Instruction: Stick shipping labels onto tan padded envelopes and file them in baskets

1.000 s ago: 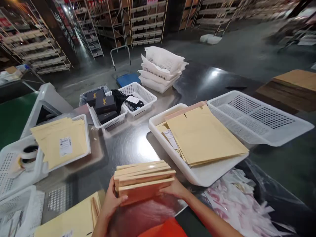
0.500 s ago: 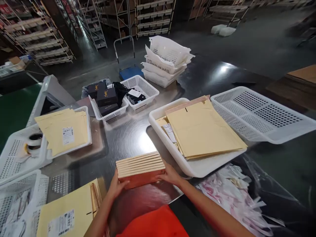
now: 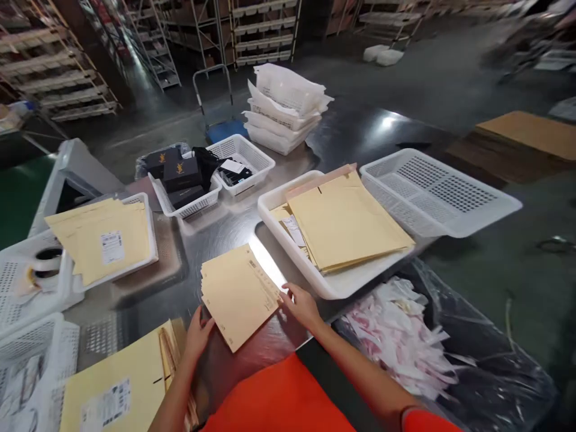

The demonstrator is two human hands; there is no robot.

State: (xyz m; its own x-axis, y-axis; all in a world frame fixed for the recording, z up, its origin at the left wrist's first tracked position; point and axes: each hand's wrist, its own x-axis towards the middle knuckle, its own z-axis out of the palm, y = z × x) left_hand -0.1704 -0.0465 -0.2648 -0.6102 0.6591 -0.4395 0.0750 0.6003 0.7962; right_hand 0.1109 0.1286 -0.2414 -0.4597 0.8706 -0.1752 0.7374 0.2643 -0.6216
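- the right hand has its fingertips at the right corner of a stack of tan packets; i cannot tell whether they pinch it.
- the left hand is at the stack's lower-left edge, thumb and forefinger slightly apart; whether it grips is unclear.
- the stack is tilted toward the wearer above or on the steel table, between the hands, its left edges stepped; the print along its right edge is too small to read.
- just right of it, a white tray bears a large yellow envelope, which partly covers a white label.
- at lower left, a padded envelope has a barcode-like label, unreadable; the picture's bottom edge cuts it off.
- farther left, yellow mailers carry a white shipping label, its text illegible.
- beyond, dark boxes show a gold interlaced ysl monogram; the black items beside them are hard to make out, partly under a white card.
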